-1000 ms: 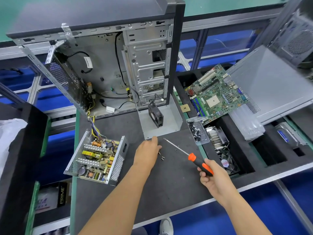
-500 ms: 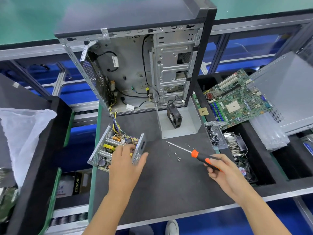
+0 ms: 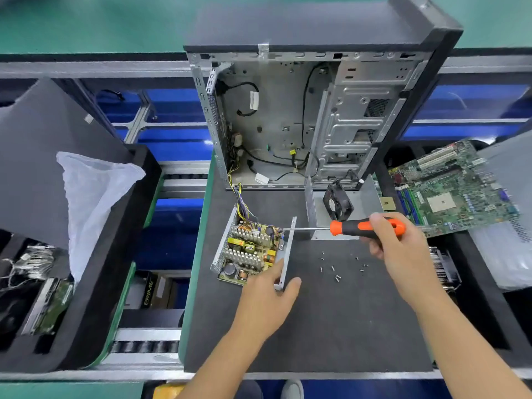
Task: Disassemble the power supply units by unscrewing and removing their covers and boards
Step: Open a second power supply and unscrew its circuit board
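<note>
Dark grey bench mat (image 3: 331,326): my left hand (image 3: 269,295) grips the open metal power supply unit (image 3: 253,251); right hand (image 3: 394,240) grips the orange-handled screwdriver (image 3: 345,228); board unscrewing underway, tip seating next.

The dark grey tabletop (image 3: 331,326) carries an open power supply unit (image 3: 250,251) at its left side, an upright computer case (image 3: 311,110) at the far edge, a grey metal cover (image 3: 365,197) near it, and loose screws (image 3: 335,269) scattered at the right.
</note>
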Tool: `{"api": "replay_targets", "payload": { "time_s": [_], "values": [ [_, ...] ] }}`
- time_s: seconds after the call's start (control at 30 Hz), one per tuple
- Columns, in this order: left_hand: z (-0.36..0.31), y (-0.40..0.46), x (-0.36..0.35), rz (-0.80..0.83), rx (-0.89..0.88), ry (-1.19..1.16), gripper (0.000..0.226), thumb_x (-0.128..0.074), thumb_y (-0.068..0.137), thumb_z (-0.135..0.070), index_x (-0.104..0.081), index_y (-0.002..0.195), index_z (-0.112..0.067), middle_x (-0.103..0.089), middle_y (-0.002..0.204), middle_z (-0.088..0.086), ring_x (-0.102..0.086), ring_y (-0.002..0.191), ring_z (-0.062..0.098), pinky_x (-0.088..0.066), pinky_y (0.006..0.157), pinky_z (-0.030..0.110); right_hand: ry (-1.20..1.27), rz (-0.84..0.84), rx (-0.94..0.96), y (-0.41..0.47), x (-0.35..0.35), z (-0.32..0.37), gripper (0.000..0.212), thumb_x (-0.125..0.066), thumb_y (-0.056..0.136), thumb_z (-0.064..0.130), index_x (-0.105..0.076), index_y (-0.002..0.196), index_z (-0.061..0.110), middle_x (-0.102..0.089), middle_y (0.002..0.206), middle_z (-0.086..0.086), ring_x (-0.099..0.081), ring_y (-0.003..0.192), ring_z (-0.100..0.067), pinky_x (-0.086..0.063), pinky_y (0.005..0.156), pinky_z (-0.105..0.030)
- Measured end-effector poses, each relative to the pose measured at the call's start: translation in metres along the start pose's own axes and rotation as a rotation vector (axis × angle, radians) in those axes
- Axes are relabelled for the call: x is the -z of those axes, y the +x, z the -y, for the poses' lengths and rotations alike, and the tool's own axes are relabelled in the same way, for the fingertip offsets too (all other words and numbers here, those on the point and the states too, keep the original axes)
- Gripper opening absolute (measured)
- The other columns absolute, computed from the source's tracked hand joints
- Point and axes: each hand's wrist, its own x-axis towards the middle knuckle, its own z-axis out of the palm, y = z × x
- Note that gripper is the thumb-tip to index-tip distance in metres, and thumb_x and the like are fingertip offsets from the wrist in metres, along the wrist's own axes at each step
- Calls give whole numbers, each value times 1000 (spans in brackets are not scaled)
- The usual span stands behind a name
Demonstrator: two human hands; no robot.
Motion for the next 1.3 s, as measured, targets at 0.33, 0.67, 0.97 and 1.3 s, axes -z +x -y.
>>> {"api": "replay_targets", "payload": {
  "time_s": [0.33, 0.67, 0.97, 1.3],
  "values": [
    [-22, 18, -24, 315, 10, -234, 68, -59, 92, -45, -31, 154, -43, -64, 128, -22, -64, 114, 6, -49, 100, 28, -668, 53, 433, 27, -43, 37, 27, -60, 84, 52, -53, 76, 27, -54, 52, 4, -52, 55, -10, -37, 50, -19],
    [-11, 44, 15, -163, -224, 39, 18, -65, 94, -18, -74, 110, -18, -72, 94, -6, -63, 80, 10, -54, 80, 33, -1017, 164, 486, 44, -69, 43, 40, -56, 85, 53, -47, 78, 15, -54, 61, -3, -53, 62, -31, -49, 59, -38],
    [13, 61, 32, -238, -268, 115, 11, -68, 91, -13, -74, 101, -15, -68, 89, -7, -61, 79, 12, -56, 76, 37, -1017, 171, 505, 52, -70, 44, 43, -58, 87, 49, -28, 66, 26, -42, 51, 1, -41, 47, -14, -28, 46, -25],
    [7, 65, 31, -217, -254, 219, 12, -67, 92, -18, -74, 101, -20, -70, 87, -7, -62, 83, 15, -54, 72, 36, -1012, 130, 493, 52, -69, 40, 40, -61, 87, 47, -41, 71, 16, -40, 52, 2, -39, 48, -9, -25, 44, -24]
  ]
}}
